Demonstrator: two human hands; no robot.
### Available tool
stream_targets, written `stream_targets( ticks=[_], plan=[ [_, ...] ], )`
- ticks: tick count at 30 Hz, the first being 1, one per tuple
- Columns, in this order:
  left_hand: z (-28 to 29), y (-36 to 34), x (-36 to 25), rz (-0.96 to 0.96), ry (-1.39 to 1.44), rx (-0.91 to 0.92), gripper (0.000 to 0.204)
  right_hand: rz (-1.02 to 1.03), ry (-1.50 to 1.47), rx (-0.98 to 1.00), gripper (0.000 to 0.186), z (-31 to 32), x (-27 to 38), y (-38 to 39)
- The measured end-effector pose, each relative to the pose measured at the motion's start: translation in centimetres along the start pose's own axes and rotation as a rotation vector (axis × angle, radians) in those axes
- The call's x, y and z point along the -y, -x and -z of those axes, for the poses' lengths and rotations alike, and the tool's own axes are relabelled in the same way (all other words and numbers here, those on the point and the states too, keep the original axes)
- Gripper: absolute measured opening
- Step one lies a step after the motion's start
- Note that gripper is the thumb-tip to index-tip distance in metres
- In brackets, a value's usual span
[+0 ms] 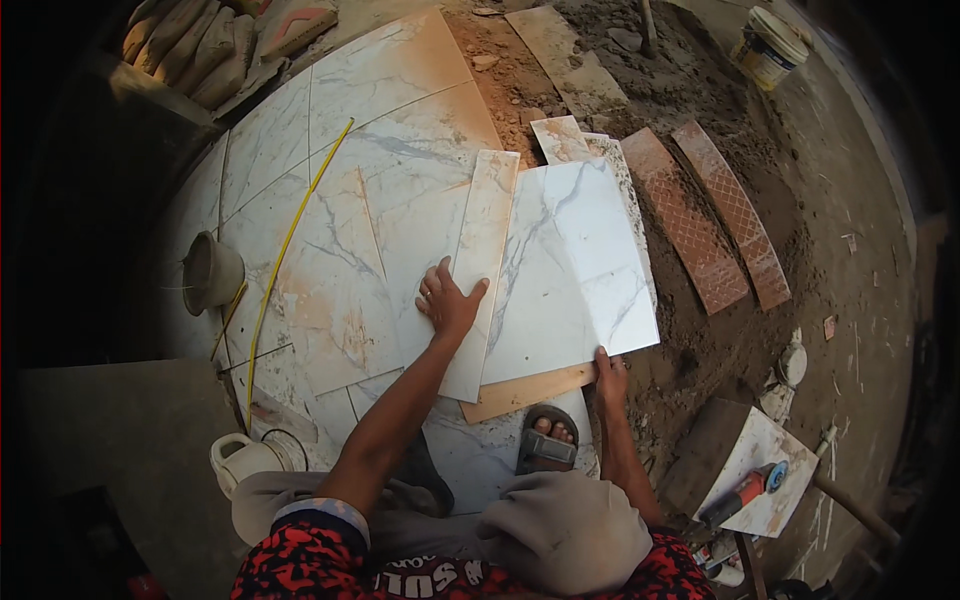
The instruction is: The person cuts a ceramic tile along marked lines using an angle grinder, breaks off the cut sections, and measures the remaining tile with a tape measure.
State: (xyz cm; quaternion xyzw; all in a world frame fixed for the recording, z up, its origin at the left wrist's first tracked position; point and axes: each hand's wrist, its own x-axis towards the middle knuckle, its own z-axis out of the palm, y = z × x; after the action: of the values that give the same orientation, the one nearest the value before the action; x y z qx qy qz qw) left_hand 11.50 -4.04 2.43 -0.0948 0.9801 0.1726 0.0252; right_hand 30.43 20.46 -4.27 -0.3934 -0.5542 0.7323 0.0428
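Note:
A large white marble-patterned tile [560, 260] lies before me, raised on a light wooden board [530, 392] that shows along its near edge. My right hand [612, 380] grips the tile's near right corner, thumb on top and the other fingers partly hidden. Along the tile's left side runs a long narrow tile strip [488, 230] with brown smears. My left hand [450, 303] rests across this strip, its thumb on the strip and its fingers spread over the tile to the left. Another dusty tile [335, 290] lies further left.
A yellow measuring tape [290, 240] stretches over the floor tiles at left, beside a grey bucket [212, 272]. Two reddish patterned strips [685, 220] [735, 215] lie on soil at right. An angle grinder [745, 492] sits on a white-topped block. Another bucket [770, 48] stands far right.

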Motion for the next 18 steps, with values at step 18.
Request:
stream_targets(
  ticks=[18],
  plan=[
    [0.6,-3.6,12.1,0.356,0.387,-0.118,0.075,-0.09,-0.411,-0.059,0.032,-2.9,-1.4,-0.1]
  ],
)
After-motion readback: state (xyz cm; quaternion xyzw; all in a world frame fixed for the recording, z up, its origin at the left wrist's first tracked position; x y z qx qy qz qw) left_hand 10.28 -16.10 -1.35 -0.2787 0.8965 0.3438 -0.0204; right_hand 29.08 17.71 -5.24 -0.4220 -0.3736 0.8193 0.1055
